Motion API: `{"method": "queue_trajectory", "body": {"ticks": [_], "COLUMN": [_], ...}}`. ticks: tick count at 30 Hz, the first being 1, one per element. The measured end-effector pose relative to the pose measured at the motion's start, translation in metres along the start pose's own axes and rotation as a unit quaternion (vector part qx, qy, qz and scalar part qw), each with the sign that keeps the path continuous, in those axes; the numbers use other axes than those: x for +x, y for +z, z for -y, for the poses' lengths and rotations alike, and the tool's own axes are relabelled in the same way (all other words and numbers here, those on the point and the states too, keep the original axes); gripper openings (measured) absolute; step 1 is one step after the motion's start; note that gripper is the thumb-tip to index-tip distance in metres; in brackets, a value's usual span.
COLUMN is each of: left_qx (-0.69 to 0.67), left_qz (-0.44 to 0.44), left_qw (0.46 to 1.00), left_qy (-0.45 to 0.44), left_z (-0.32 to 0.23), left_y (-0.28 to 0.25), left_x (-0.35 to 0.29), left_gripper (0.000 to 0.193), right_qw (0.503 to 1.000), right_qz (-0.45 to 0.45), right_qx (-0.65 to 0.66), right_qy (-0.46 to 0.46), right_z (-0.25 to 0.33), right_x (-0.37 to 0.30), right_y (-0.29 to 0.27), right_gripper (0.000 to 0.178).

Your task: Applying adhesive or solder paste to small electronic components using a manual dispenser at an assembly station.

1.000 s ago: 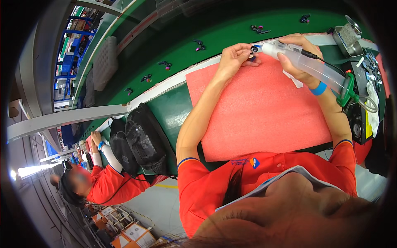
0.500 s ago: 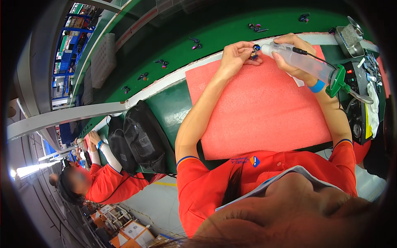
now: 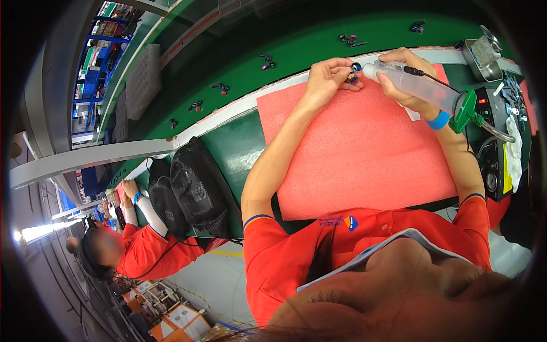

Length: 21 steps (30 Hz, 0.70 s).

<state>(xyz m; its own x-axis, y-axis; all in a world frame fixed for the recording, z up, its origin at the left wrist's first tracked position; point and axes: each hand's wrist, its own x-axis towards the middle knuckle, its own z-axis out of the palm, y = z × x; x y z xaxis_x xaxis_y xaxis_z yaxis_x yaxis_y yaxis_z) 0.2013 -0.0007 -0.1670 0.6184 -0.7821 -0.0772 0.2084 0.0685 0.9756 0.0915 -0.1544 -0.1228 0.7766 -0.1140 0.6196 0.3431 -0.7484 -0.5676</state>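
Your left fingers (image 3: pixel 337 62) clamp the small dark part (image 3: pixel 356 67), your right fingers (image 3: pixel 400 55) the translucent tube (image 3: pixel 424 87) — steady both, and aim squarely.

Well to the left of the left fingers (image 3: pixel 340 62), two black mesh bags (image 3: pixel 196 188) lay side by side on the green bench (image 3: pixel 242 151). Farther left, past the bags, a co-worker (image 3: pixel 154 251) in red had both hands near the bench. Blue shelving (image 3: pixel 117 41) rose far left of the fingers, a grey beam (image 3: pixel 91 162) running nearer. Right of the right fingers (image 3: pixel 393 55) stood a metal container (image 3: pixel 484 57).
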Motion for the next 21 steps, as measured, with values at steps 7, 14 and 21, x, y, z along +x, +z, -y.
{"method": "queue_trajectory", "body": {"ticks": [7,14,21], "left_qx": [0.003,0.358,0.586], "left_qz": [-0.005,-0.21,-0.243], "left_qw": [1.0,0.907,0.749], "left_qy": [0.003,0.071,0.19], "left_z": [-0.001,-0.029,-0.013], "left_y": [0.0,-0.01,-0.053], "left_x": [0.0,0.002,0.041], "left_gripper": [0.017,0.016,0.017], "right_qw": [1.0,0.992,0.977], "right_qz": [0.003,-0.11,-0.181], "right_qx": [0.005,0.055,0.108], "right_qy": [0.002,-0.031,-0.025], "right_z": [0.004,0.008,-0.002], "right_x": [0.002,0.007,0.013], "right_y": [-0.002,-0.018,-0.025], "right_gripper": [0.026,0.029,0.031]}}
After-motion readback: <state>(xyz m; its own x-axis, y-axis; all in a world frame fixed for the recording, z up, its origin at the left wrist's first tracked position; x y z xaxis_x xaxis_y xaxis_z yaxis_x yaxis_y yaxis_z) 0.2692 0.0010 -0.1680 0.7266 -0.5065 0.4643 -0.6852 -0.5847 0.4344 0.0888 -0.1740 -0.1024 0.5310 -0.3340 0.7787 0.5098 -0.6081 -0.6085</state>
